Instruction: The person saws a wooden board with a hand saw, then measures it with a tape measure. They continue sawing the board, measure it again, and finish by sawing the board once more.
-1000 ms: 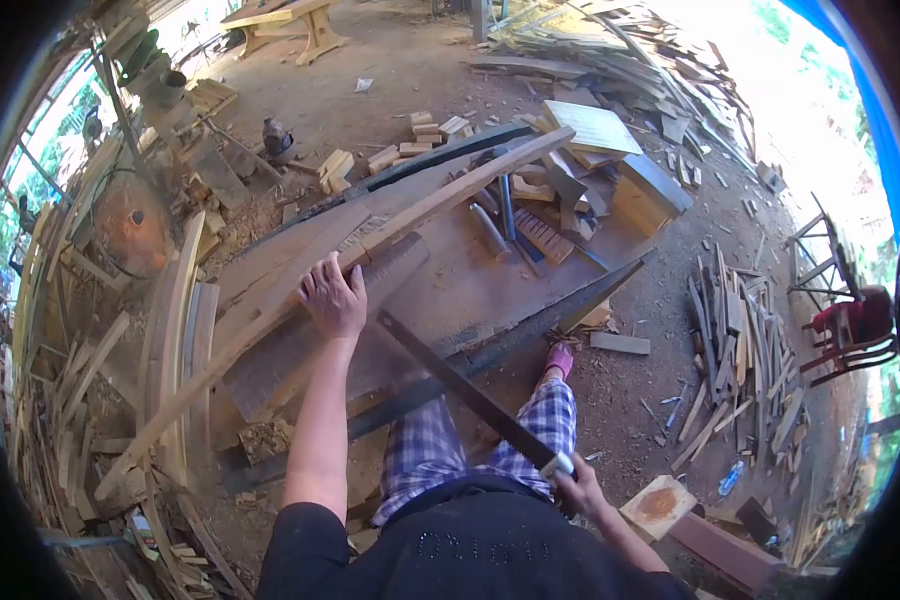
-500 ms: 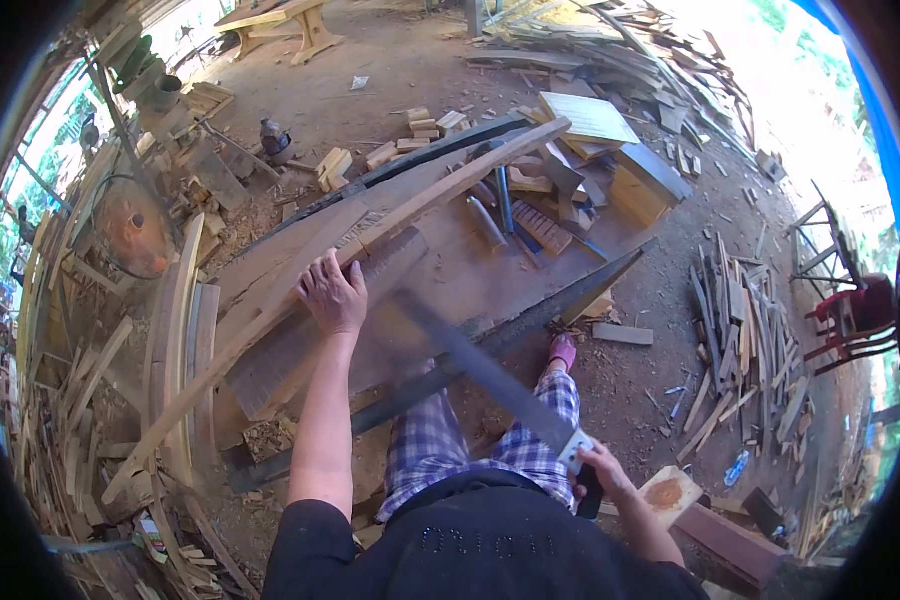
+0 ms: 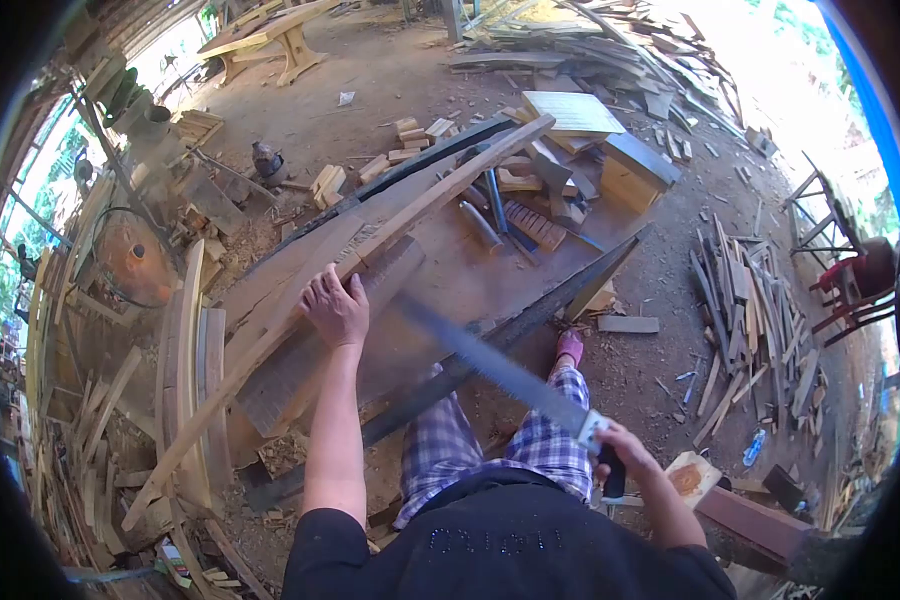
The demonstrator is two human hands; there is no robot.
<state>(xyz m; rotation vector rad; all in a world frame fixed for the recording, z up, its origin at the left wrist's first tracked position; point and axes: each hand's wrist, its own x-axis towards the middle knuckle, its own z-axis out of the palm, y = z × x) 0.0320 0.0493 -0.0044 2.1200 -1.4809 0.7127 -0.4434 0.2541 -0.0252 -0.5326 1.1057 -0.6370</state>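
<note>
My left hand [image 3: 336, 306] is closed over a long wooden strip [image 3: 448, 190], pressing it where it lies slantwise across a thick timber block [image 3: 395, 268]. A dark pencil-like mark or cut crosses the strip just beyond my fingers. In my right hand [image 3: 625, 455] is a handsaw [image 3: 505, 372], held by its dark handle, low at my right side. Its blurred blade points up and left, the tip near the block and apart from the strip. Both wood pieces rest on a wide wooden workbench [image 3: 440, 285].
On the bench lie an axe-like head [image 3: 552, 175], a metal cylinder [image 3: 481, 226] and a grooved block [image 3: 535, 225]. A wooden box [image 3: 638, 172] stands at its far right. Scrap wood piles [image 3: 745, 320] cover the ground, and a red chair [image 3: 858, 280] is at right.
The saw and my right hand have shifted slightly right. My left hand stays on the strip. The whole view has turned a little.
</note>
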